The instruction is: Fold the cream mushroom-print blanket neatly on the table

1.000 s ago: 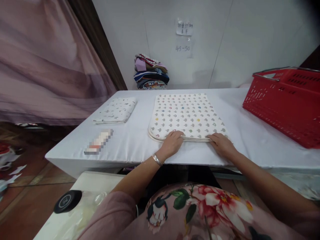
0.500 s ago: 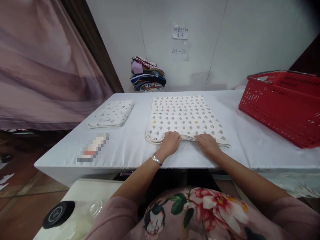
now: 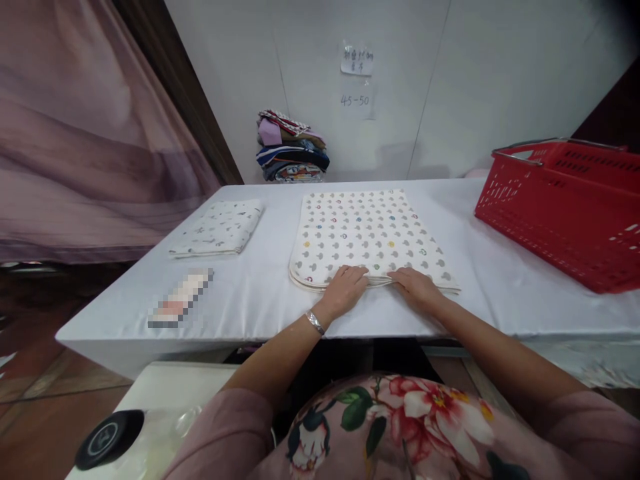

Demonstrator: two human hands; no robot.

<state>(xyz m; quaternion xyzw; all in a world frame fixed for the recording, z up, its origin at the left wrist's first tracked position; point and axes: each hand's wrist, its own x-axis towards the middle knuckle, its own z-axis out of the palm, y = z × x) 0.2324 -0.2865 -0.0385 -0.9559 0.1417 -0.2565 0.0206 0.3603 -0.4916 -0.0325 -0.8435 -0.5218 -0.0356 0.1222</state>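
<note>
A folded white cloth with grey tree-like prints and a few coloured marks (image 3: 365, 230) lies flat on the white-covered table (image 3: 270, 307). At the middle of its near edge, my left hand (image 3: 346, 290) has its fingers closed on the layered edge. A short way to the right, my right hand (image 3: 416, 288) grips the same edge, with its thumb underneath hidden. Between the two hands the stacked layers show. Farther left lies a smaller folded white cloth (image 3: 220, 227) with small grey prints.
A red basket (image 3: 565, 213) with a metal handle stands at the right. Folded clothes (image 3: 293, 150) are stacked by the back wall. A pixelated flat object (image 3: 181, 298) lies at the table's left front. Below is a white surface with a round black object (image 3: 110, 439).
The fingers of my left hand have straightened somewhat and reach further right along the cloth's edge. The view has shifted slightly. My right hand remains at the edge.
</note>
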